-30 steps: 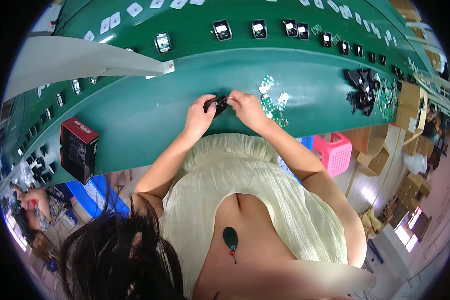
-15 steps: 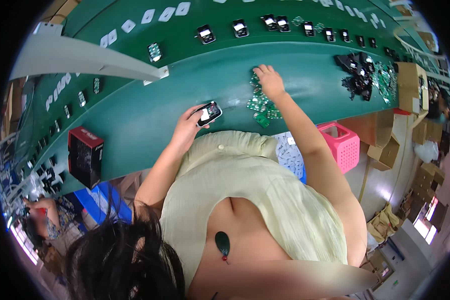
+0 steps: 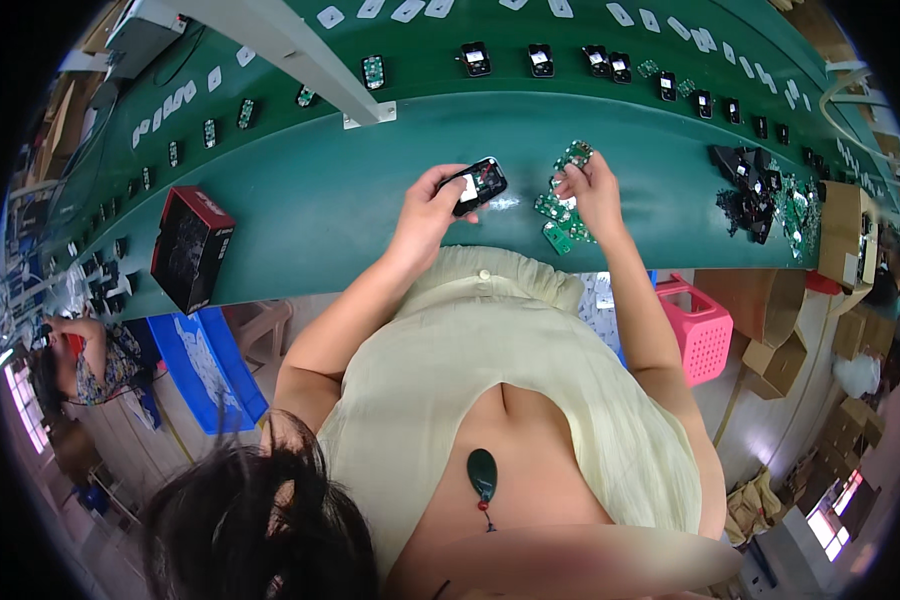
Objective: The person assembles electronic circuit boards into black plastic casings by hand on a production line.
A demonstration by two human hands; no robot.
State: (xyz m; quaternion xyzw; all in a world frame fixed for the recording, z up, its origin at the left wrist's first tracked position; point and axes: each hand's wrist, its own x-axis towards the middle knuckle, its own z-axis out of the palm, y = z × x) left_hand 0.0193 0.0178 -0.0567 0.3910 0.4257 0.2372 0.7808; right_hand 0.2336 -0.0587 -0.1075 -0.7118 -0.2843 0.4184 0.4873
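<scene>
My left hand (image 3: 432, 212) grips a small black device housing (image 3: 488, 180) with a pale rim, its open inside facing up. A white label and bits of red show within it, and my thumb lies over the label. To the right, my right hand (image 3: 596, 195) is closed, its fingers pinching a green circuit board (image 3: 576, 154). Below those fingers, a loose pile of green circuit boards (image 3: 560, 209) lies on the green table. A gap separates my two hands.
Black housings (image 3: 748, 185) and more green boards (image 3: 798, 215) are heaped at the right, beside a cardboard box (image 3: 846, 235). A black-and-red box (image 3: 192, 250) stands at left. Devices line a green belt (image 3: 420, 75) beyond a grey post (image 3: 300, 60). A pink stool (image 3: 700, 335) stands below the table.
My right hand has lifted from the far end of the board pile and now holds a circuit board. My left hand keeps the housing, now turned and closer to the pile. The view has shifted.
</scene>
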